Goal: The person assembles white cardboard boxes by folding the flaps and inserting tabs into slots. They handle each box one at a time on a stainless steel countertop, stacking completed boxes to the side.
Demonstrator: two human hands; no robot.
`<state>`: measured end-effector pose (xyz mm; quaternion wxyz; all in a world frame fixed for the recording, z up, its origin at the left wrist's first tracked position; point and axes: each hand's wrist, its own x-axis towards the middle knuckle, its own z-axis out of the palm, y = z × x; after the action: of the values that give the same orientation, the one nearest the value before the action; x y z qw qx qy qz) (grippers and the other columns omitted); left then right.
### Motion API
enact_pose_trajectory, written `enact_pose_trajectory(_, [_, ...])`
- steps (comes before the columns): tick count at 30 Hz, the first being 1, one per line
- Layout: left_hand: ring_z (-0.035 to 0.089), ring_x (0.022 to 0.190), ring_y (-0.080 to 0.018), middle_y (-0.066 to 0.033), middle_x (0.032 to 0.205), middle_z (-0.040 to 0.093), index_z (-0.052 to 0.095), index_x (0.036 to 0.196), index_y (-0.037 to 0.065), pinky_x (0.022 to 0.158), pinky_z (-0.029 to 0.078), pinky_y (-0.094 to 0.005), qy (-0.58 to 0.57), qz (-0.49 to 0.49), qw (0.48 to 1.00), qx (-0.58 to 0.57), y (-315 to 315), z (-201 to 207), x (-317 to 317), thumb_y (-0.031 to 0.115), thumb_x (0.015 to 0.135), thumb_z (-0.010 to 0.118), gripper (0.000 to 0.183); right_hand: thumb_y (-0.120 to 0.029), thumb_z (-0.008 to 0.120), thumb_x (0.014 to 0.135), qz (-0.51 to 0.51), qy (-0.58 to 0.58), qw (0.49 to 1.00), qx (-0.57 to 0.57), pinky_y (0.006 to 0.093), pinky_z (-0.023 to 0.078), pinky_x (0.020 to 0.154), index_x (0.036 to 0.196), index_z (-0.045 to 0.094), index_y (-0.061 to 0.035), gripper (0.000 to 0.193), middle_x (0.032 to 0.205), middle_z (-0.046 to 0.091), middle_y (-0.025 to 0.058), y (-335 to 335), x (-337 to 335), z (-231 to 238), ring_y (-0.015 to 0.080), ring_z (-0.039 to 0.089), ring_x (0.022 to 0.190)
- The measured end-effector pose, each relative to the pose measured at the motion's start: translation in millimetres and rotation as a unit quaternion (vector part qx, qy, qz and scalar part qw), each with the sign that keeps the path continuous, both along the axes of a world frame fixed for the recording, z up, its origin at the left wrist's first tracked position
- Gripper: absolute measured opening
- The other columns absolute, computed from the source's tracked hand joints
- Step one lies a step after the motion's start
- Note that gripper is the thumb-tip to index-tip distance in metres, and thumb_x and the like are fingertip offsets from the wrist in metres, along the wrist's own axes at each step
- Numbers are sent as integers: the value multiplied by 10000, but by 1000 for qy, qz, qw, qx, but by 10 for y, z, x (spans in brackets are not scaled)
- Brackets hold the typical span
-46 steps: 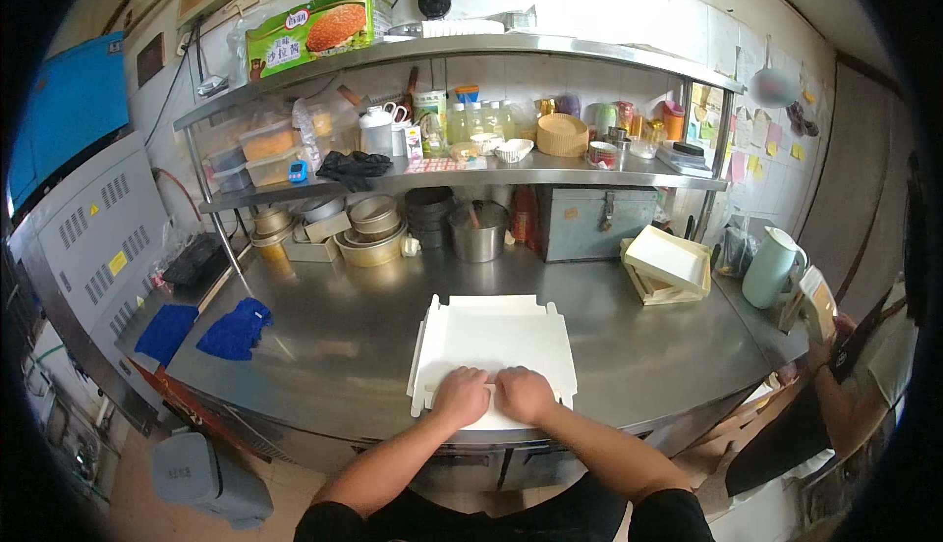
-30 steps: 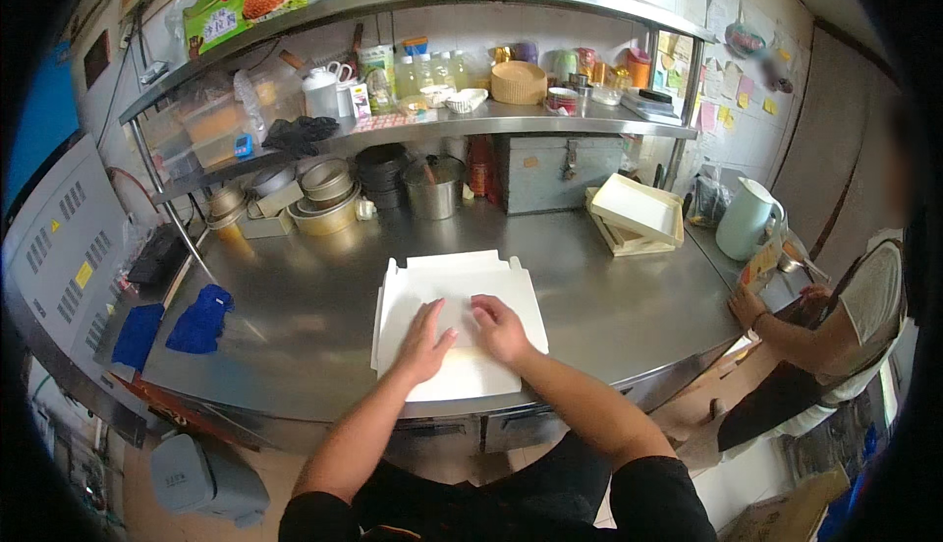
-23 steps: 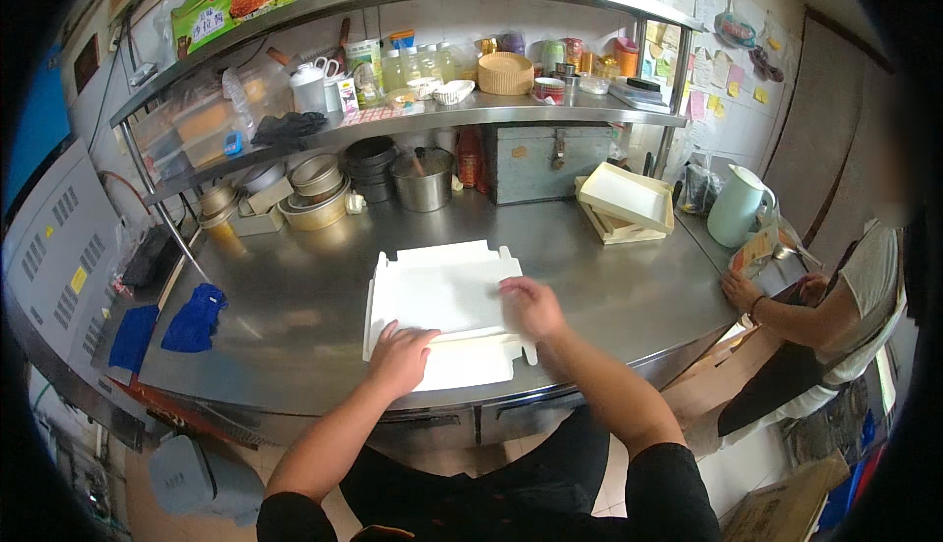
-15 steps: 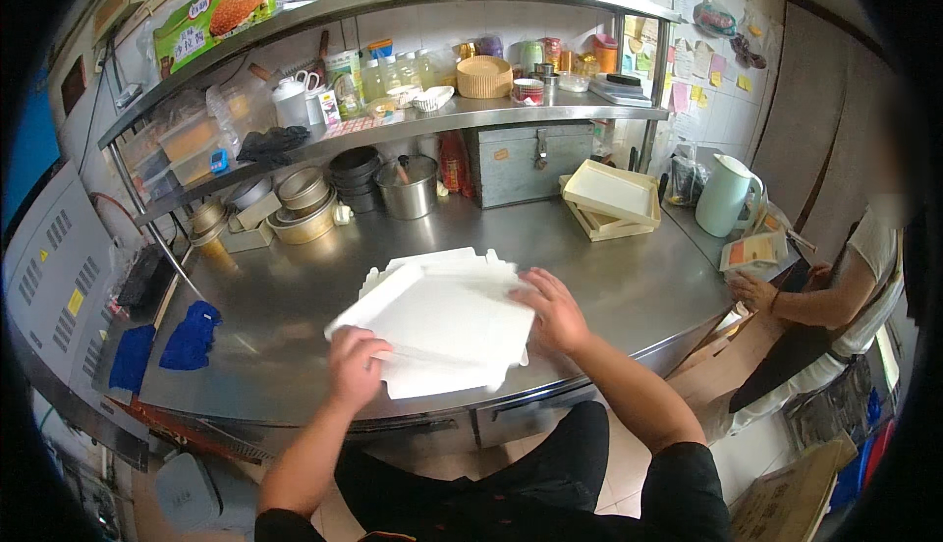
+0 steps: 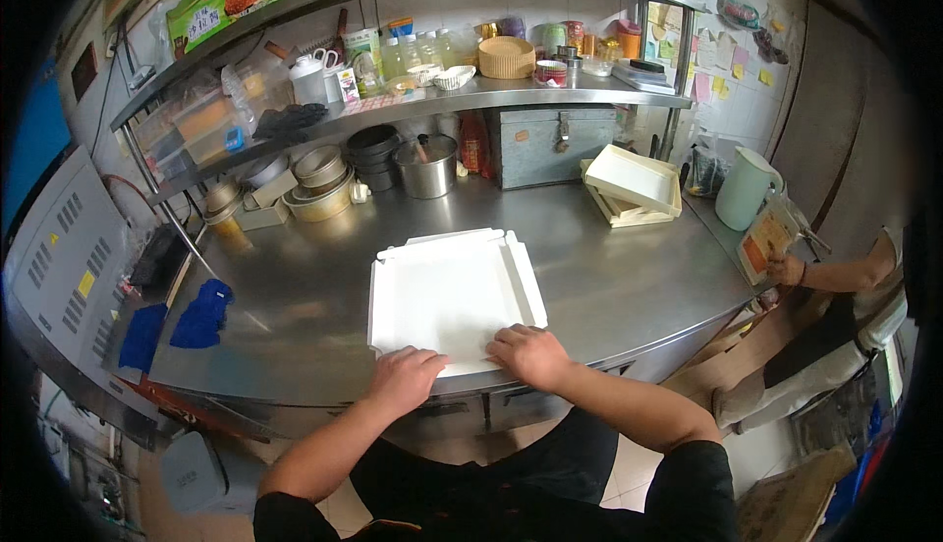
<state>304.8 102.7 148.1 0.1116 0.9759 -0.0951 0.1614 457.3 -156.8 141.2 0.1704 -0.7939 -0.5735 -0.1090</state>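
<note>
A white cardboard box blank (image 5: 452, 291), partly folded, lies on the steel worktable (image 5: 629, 286) in front of me. Its left and right sides stand up as low walls, and notched tabs show along the far edge. At the near left corner, my left hand (image 5: 408, 377) has its fingers curled over the near flap. My right hand (image 5: 530, 355) grips the same near edge farther right, fingers bent over the card. Both thumbs are mostly hidden from view.
Pots and pans (image 5: 319, 183) stand at the back left, beside a grey metal box (image 5: 555, 144). Cream trays (image 5: 637, 183) are stacked at the back right. Blue cloths (image 5: 203, 314) lie at the left end. A co-worker's hand (image 5: 786, 269) holds a package at the right.
The cardboard has turned and now lies squarer to me, with its side walls raised. Both hands have moved to its near edge. The co-worker has lifted the package upright.
</note>
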Motion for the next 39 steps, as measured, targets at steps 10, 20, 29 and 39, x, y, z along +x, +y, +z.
enact_pose_trajectory(10, [622,1196,-292,-31,1268,705,789,1288,130,1028,542,-443,-79,-19,994,69,110,4,353,119,934,722,361,-245,665,1013,-56,13,997,50,464,555,995,1127,759,-128,189,1167,720,97,278,380,-201,322,673,1143])
enact_pose_trajectory(20, [719,1023,-310,-89,1076,730,762,1105,98,895,609,-472,-40,-1,994,107,156,-387,467,140,919,669,212,-204,658,938,-19,-26,999,-14,439,560,1015,1053,761,-63,210,1141,723,113,527,209,-396,300,683,1136])
enact_pose_trajectory(29, [645,1006,-406,-166,1026,678,680,1090,29,937,556,-522,-30,84,985,-147,135,-500,890,34,836,664,254,-217,628,976,-78,84,993,-23,488,537,986,1142,703,-28,263,1111,704,170,920,272,-224,352,672,1126])
enact_pose_trajectory(39, [325,1611,-276,-143,1755,350,283,1742,79,1325,235,-407,-72,-71,694,-713,-106,-540,1386,383,1177,396,651,-166,630,1022,-90,515,749,407,432,504,1128,1473,584,22,491,1439,621,240,1900,411,-619,396,641,1287])
